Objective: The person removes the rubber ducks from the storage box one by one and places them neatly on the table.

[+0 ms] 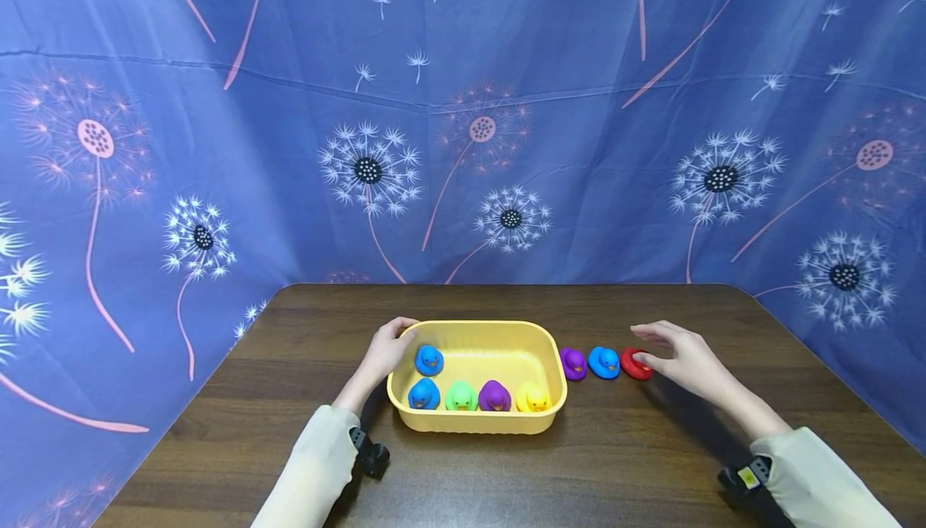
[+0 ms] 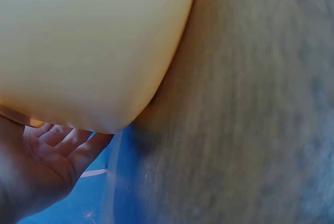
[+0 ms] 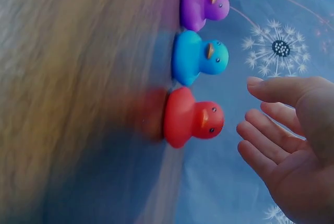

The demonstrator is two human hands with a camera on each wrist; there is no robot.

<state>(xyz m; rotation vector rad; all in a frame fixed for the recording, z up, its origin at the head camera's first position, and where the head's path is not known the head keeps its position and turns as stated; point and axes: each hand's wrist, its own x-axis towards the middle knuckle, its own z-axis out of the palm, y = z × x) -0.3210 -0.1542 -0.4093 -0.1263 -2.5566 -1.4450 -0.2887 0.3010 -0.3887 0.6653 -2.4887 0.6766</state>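
Note:
A yellow plastic basin [image 1: 473, 422] sits on the table with several rubber ducks inside. Along its left end, my left hand [image 1: 385, 355] holds the rim near the far corner; in the left wrist view the fingers [image 2: 78, 143] lie against the outer wall, and the thumb is hidden. To the right of the basin, a purple duck [image 1: 574, 364], a blue duck [image 1: 604, 362] and a red duck [image 1: 637, 364] stand in a row. My right hand [image 1: 683, 359] hovers by the red one, thumb and fingers apart, nothing between them; the right wrist view shows a gap.
Inside the basin, a blue duck [image 1: 429, 360] sits at the back left. Another blue duck [image 1: 424, 394], a green duck [image 1: 461, 396], a purple duck [image 1: 495, 396] and a yellow duck [image 1: 533, 398] line the near side. A blue dandelion-print cloth [image 1: 448, 70] hangs behind the brown wooden table [image 1: 550, 480].

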